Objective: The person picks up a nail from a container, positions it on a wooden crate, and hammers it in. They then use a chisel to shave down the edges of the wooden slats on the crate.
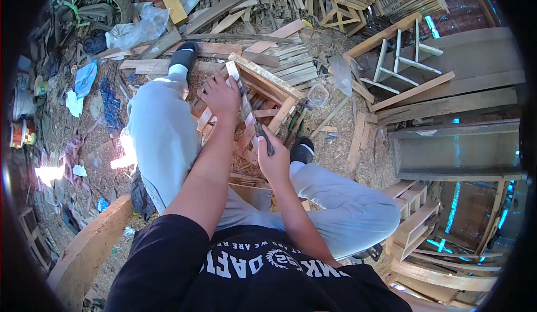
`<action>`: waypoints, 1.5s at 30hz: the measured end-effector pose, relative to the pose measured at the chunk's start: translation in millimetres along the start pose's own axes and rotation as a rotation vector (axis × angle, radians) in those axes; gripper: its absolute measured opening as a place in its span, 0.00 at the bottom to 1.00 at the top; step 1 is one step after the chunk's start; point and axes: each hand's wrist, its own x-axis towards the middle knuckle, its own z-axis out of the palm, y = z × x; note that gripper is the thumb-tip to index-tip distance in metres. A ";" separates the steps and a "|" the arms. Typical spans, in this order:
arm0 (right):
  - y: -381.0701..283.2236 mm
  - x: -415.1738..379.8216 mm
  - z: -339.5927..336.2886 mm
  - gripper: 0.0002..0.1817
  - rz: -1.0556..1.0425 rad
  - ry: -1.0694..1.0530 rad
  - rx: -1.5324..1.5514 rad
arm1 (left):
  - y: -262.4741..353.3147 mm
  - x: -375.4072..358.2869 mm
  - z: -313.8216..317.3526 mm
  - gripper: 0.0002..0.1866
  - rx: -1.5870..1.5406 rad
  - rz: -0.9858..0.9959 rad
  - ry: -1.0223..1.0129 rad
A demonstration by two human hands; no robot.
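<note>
My right hand [272,156] is wrapped round the dark handle of a long flat-bladed hand tool [246,108]. The blade runs away from me and its pale far end lies at the near-left corner of a wooden frame [268,78]. My left hand [221,95] is beside the far part of the blade, its fingers bent and spread over the wood. The boxy frame, made of light boards and slats, stands on the floor between my legs. My forearm and hands hide part of it.
Wood shavings and scraps cover the floor. Stacked slats [291,63] and boards [224,10] are beyond the frame. At right are a white rack [403,63] and a wooden trough [456,150]. A thick beam [89,250] is at lower left, a small clear tub [318,95] by the frame.
</note>
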 end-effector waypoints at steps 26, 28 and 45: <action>-89.2 7.8 -29.2 0.38 0.209 -0.301 0.005 | 0.3 14.8 26.2 0.28 0.043 -0.001 0.058; -85.5 7.8 -24.9 0.37 0.145 -0.196 -0.023 | 1.9 15.3 23.9 0.29 0.045 -0.038 -0.026; -73.6 30.2 -13.0 0.31 0.134 -0.126 -0.084 | 6.3 15.9 24.8 0.29 0.112 -0.041 -0.046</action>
